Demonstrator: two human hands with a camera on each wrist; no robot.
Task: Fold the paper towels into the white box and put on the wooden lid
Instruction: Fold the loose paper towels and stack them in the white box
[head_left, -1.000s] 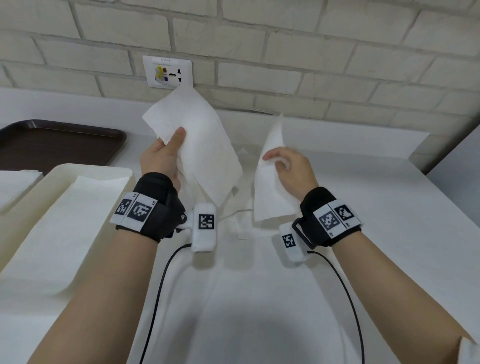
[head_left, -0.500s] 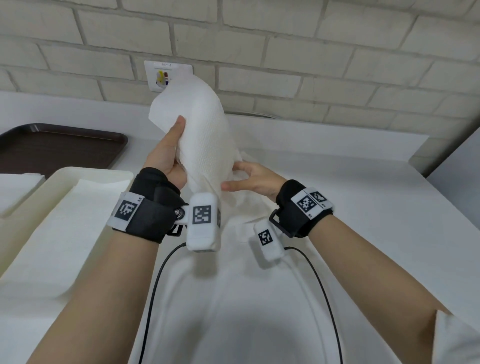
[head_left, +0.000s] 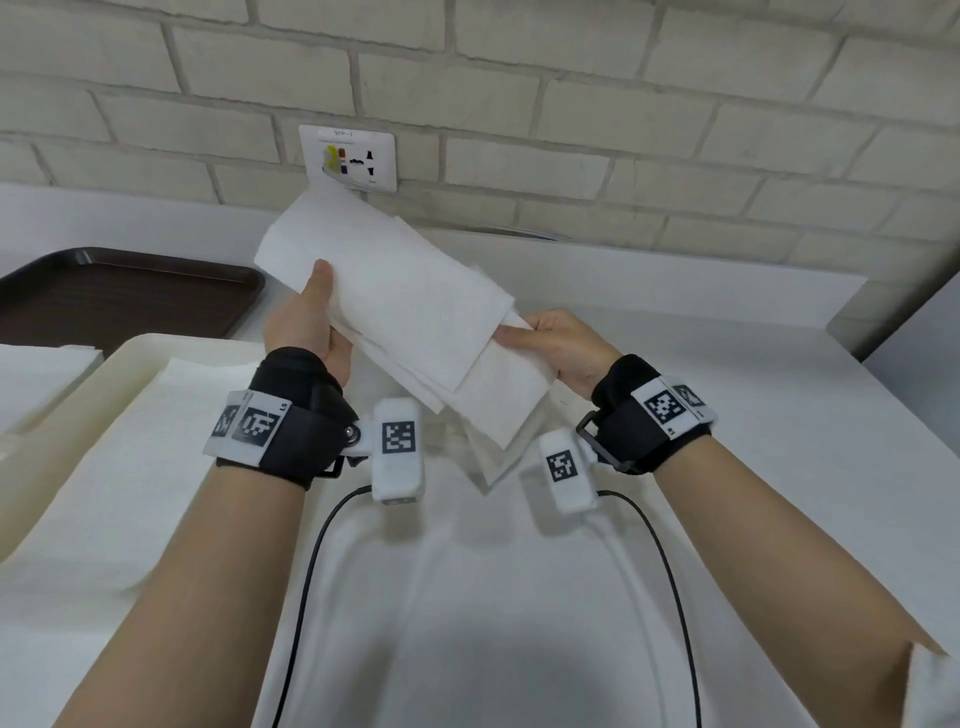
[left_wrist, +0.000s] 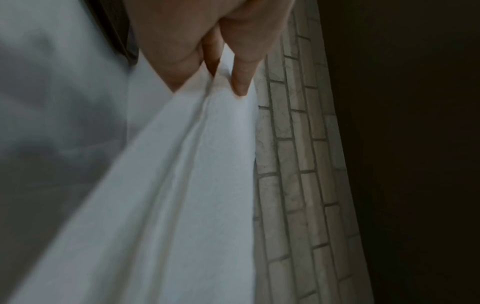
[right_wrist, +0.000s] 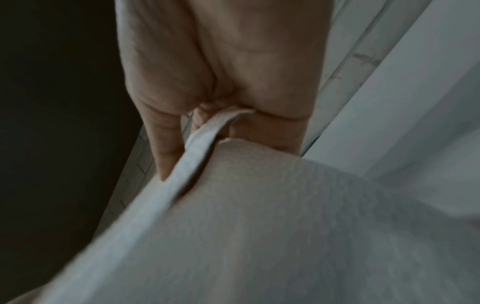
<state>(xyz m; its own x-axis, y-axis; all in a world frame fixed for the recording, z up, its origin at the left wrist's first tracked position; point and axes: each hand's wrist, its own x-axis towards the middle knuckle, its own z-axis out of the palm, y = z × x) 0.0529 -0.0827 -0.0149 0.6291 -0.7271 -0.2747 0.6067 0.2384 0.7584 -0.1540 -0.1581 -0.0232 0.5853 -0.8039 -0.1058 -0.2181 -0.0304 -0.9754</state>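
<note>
A folded stack of white paper towels (head_left: 410, 306) hangs in the air over the white counter, slanting from upper left to lower right. My left hand (head_left: 306, 322) grips its left edge, thumb on top. My right hand (head_left: 550, 343) pinches its right end between thumb and fingers. The left wrist view shows fingers (left_wrist: 241, 78) clamped on the layered paper towels (left_wrist: 182, 185). In the right wrist view the thumb and fingers (right_wrist: 166, 144) pinch a folded edge of the paper towels (right_wrist: 259, 226). Neither the white box nor the wooden lid can be made out.
A cream tray (head_left: 130, 353) lined with a paper sheet (head_left: 119, 467) lies at the left, more sheets (head_left: 36, 374) beyond it. A dark brown tray (head_left: 124, 296) sits at the back left. A wall socket (head_left: 348, 163) is on the brick wall. Two cables run across the counter.
The two separately held sheets have been brought together into one folded stack. My right hand slid from the middle out to the stack's right end; the stack now lies more level.
</note>
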